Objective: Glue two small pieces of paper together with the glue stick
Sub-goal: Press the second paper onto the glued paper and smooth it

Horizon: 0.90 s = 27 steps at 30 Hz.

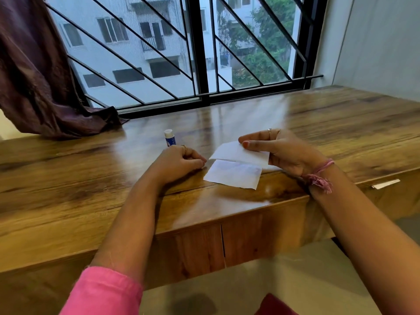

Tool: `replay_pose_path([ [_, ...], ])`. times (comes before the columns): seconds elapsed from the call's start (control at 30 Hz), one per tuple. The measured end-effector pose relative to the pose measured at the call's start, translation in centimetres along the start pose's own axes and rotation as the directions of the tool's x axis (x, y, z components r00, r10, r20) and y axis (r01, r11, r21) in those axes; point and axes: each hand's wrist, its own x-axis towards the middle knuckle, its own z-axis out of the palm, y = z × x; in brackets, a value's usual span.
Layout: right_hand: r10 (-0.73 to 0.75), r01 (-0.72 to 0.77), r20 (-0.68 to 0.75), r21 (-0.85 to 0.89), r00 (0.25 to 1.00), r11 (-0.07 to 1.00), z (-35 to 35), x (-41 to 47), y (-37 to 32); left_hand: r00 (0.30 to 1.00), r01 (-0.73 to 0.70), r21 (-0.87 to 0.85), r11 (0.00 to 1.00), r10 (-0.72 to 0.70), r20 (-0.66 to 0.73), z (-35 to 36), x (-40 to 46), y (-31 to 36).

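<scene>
1. We see two small white papers at the centre of the frame. The upper paper (238, 154) is pinched along its right edge by the right hand (279, 151), thumb on top and fingers behind, so it hangs just above the wooden desk (91, 178). The lower paper (234, 175) lies flat on the desk directly below it in the frame, near the desk's front edge.

2. Both papers have their long axis running left to right across the frame, tilted slightly down toward the right. They are nearly parallel, and the held sheet's lower edge overlaps or sits just above the flat sheet's upper edge; we cannot tell whether they touch.

3. The glue stick (169, 138) stands upright at centre left, its white cap pointing up, its long axis vertical. It is just beyond the left hand (179, 161), up and slightly left of the knuckles.

4. The left hand rests on the desk with fingers curled loosely inward. It holds nothing, and its fingertips lie close to the left end of the flat paper.

5. We judge the coming move turns on this: the glue stick lies far nearer the left hand than the right, which is occupied with paper. A short reach up the frame by the left hand would meet it.

6. The cap looks still on, so no glue seems applied yet.
</scene>
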Motion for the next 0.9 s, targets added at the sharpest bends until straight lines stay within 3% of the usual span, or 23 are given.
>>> replay_pose_path([
  [0.27, -0.013, 0.016, 0.016, -0.200, 1.000, 0.980, 1.1, 0.2, 0.1, 0.989, 0.028, -0.081, 0.996, -0.016, 0.149, -0.5, -0.1, -0.2],
  [0.9, -0.002, 0.020, 0.050, -0.352, 0.999, 0.936, 1.8, 0.2, 0.0, 0.978, 0.060, -0.096, 0.994, -0.040, 0.206, -0.5, 0.1, -0.3],
])
